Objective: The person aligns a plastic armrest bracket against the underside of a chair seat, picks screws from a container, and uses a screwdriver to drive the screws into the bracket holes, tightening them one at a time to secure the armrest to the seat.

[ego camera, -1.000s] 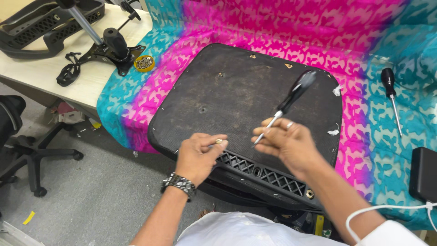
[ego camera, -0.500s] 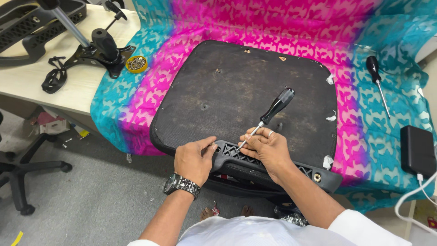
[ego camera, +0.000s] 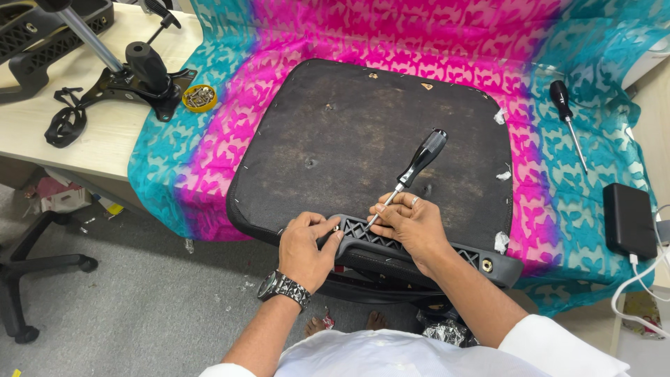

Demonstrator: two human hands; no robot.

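**Both hands at near edge of upturned chair seat, screwdriver in right**

Far left: pale desk (ego camera: pixel 105 150) carrying a black chair mechanism with a metal gas-lift column (ego camera: pixel 132 73), a coiled black strap (ego camera: pixel 63 126) to its left, and a small yellow dish of screws (ego camera: pixel 199 98) just to its right, at the edge of the cloth. Part of a black chair base (ego camera: pixel 28 269) on the grey floor, near left.

Centre: teal-and-pink patterned cloth (ego camera: pixel 209 160) spread over the desk. On it lies the chair seat (ego camera: pixel 363 132), underside up, dark board with staples around the rim. A black plastic lattice bracket (ego camera: pixel 419 251) runs along the seat's near edge.

Left hand (ego camera: pixel 307 244), wristwatch on the wrist: grip pinched, thumb and fingers on a small fastener at the left end of the bracket. Whether it is fully clenched on the fastener, cannot tell.

Right hand (ego camera: pixel 412 223), just beside the left: grip grasping the metal shaft of a black-handled screwdriver (ego camera: pixel 419 160), tip down at the bracket, handle tilted up and toward the far right over the seat.

Right: a second screwdriver (ego camera: pixel 565 112) lying loose on the cloth, well apart from both hands. Near right, a black power bank (ego camera: pixel 628 220) with a white cable (ego camera: pixel 638 290).
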